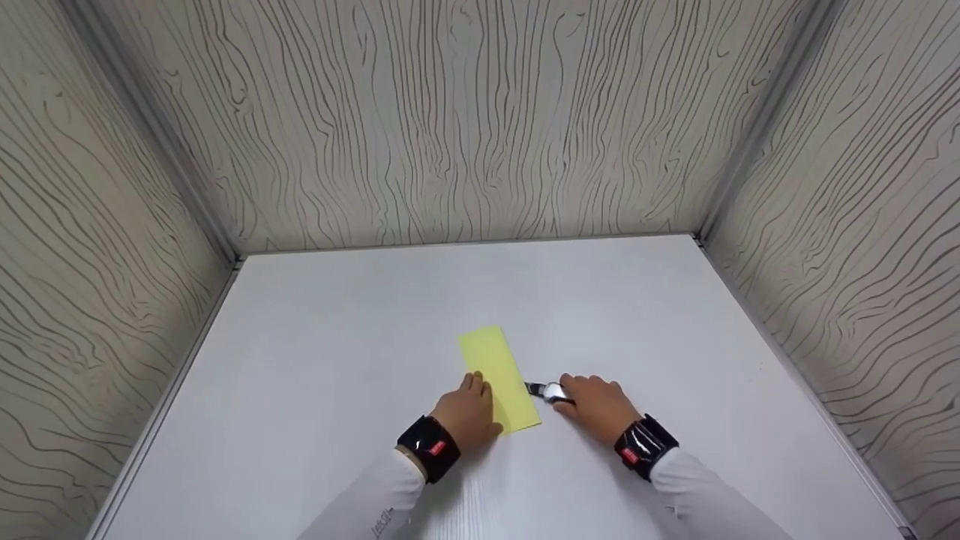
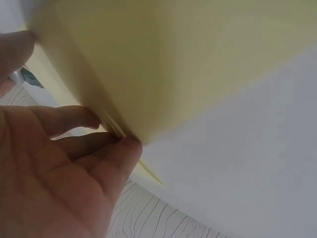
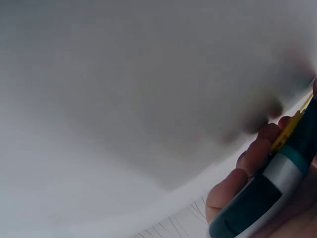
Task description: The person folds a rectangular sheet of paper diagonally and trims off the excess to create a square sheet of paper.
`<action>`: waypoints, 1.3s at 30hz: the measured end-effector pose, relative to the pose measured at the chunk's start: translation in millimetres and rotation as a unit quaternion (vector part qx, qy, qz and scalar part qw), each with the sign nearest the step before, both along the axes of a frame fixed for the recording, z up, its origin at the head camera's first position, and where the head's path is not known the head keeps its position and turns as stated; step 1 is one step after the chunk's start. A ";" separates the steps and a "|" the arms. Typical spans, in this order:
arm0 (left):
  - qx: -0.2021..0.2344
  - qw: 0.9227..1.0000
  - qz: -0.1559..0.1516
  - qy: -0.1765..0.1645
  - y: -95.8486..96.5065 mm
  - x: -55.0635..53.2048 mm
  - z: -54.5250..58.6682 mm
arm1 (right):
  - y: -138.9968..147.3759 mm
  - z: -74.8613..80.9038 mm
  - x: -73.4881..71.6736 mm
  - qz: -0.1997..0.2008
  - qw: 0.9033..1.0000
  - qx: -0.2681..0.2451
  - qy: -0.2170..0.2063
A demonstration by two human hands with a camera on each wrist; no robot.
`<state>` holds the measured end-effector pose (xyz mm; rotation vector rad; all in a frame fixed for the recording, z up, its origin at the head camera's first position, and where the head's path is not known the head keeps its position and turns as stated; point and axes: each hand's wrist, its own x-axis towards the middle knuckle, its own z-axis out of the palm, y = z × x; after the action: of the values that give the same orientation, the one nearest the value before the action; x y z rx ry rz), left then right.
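A long yellow sheet of paper [image 1: 491, 356], seemingly folded into layers, lies slanted at the front middle of the table. My left hand [image 1: 466, 416] holds it along its left edge, and in the left wrist view bent fingers [image 2: 111, 156] meet that edge. In my right hand [image 1: 600, 405] is a hand tool [image 1: 555, 392] with a dark tip and silver body. Its tip meets the paper's right edge in the head view. The right wrist view shows fingers curled round the tool's dark teal and grey body [image 3: 255, 203], beside a yellow part. The tool's exact kind is unclear.
The white table [image 1: 337, 322] is enclosed by wood-grain patterned panels [image 1: 465, 135] at the back and both sides. Grey metal strips run along the corners and table edges. Black bands [image 1: 429, 448] circle both wrists, below white sleeves.
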<state>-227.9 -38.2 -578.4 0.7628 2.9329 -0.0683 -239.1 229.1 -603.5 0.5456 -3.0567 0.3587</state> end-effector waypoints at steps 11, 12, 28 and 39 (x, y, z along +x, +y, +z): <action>0.001 1.000 0.010 -0.014 1.7 -2.3 -1.0 | 5.7 3.5 -1.9 -0.016 1.000 0.003 -0.009; 0.000 1.000 0.010 -0.015 1.5 -2.2 -1.0 | 6.9 3.4 -2.1 -0.014 1.000 0.003 -0.013; -0.003 1.000 -0.001 -0.006 -1.3 -1.2 0.5 | 11.5 7.7 -2.9 -0.003 0.999 -0.016 -0.032; 0.001 1.000 0.002 -0.022 -1.1 -3.2 -1.1 | 8.9 8.0 -5.0 0.000 1.000 0.003 -0.008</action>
<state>-231.1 -39.3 -579.5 0.7501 2.8927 -0.0460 -244.1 238.0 -595.5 0.5452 -3.0753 0.3549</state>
